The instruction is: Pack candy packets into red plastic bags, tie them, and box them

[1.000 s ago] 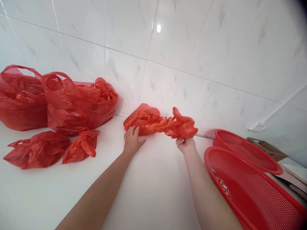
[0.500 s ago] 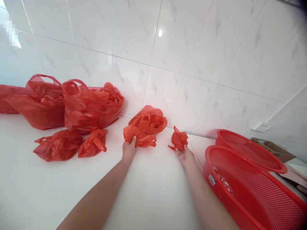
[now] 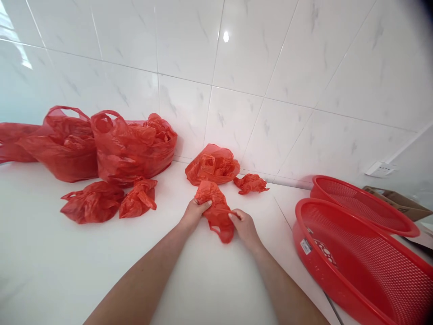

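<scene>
Bag (image 3: 219, 217) between left fingers (image 3: 205, 206) and right fingers (image 3: 234, 216), seemingly pinched by both

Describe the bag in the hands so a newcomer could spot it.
Below the tiled wall lies a white surface. Just below the view's centre, the left hand and right hand pinch a red bag. Unlike the other bags, it is held.
</scene>
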Demonstrator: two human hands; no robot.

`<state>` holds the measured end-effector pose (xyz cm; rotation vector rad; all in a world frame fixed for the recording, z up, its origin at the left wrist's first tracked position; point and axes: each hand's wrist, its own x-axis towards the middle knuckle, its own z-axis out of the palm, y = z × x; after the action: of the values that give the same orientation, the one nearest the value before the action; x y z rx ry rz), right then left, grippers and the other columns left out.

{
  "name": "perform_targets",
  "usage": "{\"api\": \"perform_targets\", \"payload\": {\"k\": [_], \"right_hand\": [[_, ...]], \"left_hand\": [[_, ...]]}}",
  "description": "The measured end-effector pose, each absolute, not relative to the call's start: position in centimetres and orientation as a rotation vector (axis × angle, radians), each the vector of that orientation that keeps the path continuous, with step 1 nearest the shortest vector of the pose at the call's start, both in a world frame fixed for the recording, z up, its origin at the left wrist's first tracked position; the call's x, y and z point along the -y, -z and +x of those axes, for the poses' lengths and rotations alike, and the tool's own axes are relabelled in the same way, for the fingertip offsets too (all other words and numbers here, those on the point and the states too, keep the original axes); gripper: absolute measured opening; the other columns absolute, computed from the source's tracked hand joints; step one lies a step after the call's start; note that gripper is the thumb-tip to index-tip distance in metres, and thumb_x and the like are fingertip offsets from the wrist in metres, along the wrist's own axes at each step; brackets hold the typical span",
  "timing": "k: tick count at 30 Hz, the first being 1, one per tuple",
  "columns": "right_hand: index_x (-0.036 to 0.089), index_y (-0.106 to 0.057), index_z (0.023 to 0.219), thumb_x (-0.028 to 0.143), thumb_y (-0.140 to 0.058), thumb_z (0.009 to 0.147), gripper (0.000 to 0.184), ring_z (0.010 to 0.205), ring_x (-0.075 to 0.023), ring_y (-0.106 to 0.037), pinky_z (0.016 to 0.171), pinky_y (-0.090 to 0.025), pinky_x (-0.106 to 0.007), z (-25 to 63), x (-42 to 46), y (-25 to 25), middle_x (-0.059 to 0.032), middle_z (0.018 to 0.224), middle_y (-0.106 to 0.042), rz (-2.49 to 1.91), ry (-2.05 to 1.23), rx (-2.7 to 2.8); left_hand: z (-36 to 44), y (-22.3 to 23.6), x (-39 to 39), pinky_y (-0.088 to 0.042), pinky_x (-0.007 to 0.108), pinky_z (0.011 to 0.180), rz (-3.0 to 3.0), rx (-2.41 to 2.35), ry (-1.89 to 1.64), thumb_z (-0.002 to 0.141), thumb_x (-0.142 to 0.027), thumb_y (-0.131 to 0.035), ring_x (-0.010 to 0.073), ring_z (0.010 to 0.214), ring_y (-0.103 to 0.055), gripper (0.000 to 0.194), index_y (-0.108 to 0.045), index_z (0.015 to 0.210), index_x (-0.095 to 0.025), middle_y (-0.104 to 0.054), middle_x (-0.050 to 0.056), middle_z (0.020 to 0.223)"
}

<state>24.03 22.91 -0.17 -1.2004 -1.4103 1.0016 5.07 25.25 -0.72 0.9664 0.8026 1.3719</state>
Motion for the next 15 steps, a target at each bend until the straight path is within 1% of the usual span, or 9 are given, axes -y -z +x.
{"api": "perform_targets", "payload": {"k": [1,2,5,7,9,11,13,15], "right_hand": [[0.019,-0.063,0.069,0.035,-0.062,0.072,0.016,0.069,-0.0157,-0.057,0.063,-0.044,-0.026,24.2,-23.0,0.3,-0.0005,0.072,-0.063,-1.199,-1.018,1.369],[0.019,-0.061,0.067,0.036,-0.06,0.074,0.019,0.065,-0.0149,-0.056,0.06,-0.043,-0.026,24.6,-23.1,0.5,0.0002,0.068,-0.062,-1.203,-1.031,1.319],[0.019,-0.06,0.074,0.039,-0.061,0.074,0.02,0.066,-0.0148,-0.059,0.055,-0.043,-0.024,25.9,-23.7,0.8,-0.0006,0.075,-0.065,-1.193,-1.082,1.136],[0.02,-0.058,0.078,0.04,-0.062,0.072,0.022,0.067,-0.0145,-0.061,0.054,-0.044,-0.023,26.8,-24.1,1.0,-0.0007,0.078,-0.067,-1.16,-1.145,0.993],[0.02,-0.056,0.08,0.038,-0.064,0.07,0.022,0.062,-0.0127,-0.061,0.051,-0.044,-0.021,27.6,-24.4,1.1,0.0008,0.074,-0.066,-1.113,-1.207,0.847],[0.021,-0.054,0.08,0.034,-0.064,0.069,0.02,0.054,-0.0102,-0.058,0.046,-0.041,-0.019,28.3,-24.6,1.3,0.0028,0.068,-0.064,-1.067,-1.259,0.712],[0.021,-0.053,0.079,0.03,-0.063,0.069,0.017,0.046,-0.0086,-0.054,0.04,-0.038,-0.018,28.7,-24.8,1.2,0.0041,0.061,-0.062,-1.028,-1.306,0.606],[0.021,-0.053,0.077,0.029,-0.061,0.072,0.013,0.042,-0.0083,-0.052,0.038,-0.037,-0.018,28.9,-24.8,0.9,0.0044,0.057,-0.06,-0.992,-1.351,0.532]], "left_hand": [[5.0,0.7,-25.2,-0.053,0.037,0.077,0.953,-0.811,-1.379,0.066,-0.042,-0.075,0.0225,0.08,-0.067,0.042,-0.064,0.094,-0.012,-0.071,0.01,0.091],[4.9,0.6,-25.3,-0.052,0.036,0.076,0.942,-0.816,-1.387,0.067,-0.043,-0.074,0.0217,0.08,-0.067,0.042,-0.064,0.094,-0.013,-0.071,0.009,0.091],[4.5,0.4,-25.4,-0.051,0.033,0.074,0.933,-0.802,-1.388,0.068,-0.046,-0.072,0.0199,0.079,-0.066,0.042,-0.063,0.094,-0.014,-0.07,0.008,0.09],[4.2,0.2,-25.5,-0.051,0.03,0.068,0.941,-0.804,-1.378,0.065,-0.045,-0.075,0.0171,0.07,-0.065,0.04,-0.062,0.088,-0.014,-0.069,0.006,0.08],[4.0,0.2,-25.7,-0.047,0.025,0.059,0.95,-0.833,-1.373,0.062,-0.043,-0.077,0.0129,0.058,-0.061,0.037,-0.059,0.079,-0.015,-0.065,0.002,0.069],[3.7,0.4,-25.9,-0.043,0.022,0.052,0.965,-0.876,-1.378,0.062,-0.042,-0.077,0.0102,0.052,-0.056,0.036,-0.055,0.073,-0.016,-0.062,-0.001,0.063],[3.5,0.5,-26.1,-0.042,0.022,0.052,0.997,-0.919,-1.386,0.064,-0.044,-0.074,0.0101,0.053,-0.055,0.036,-0.053,0.071,-0.016,-0.062,-0.002,0.064],[3.5,0.5,-26.2,-0.043,0.024,0.056,1.048,-0.966,-1.392,0.066,-0.046,-0.071,0.0112,0.056,-0.056,0.036,-0.054,0.075,-0.017,-0.061,-0.002,0.065]]}}
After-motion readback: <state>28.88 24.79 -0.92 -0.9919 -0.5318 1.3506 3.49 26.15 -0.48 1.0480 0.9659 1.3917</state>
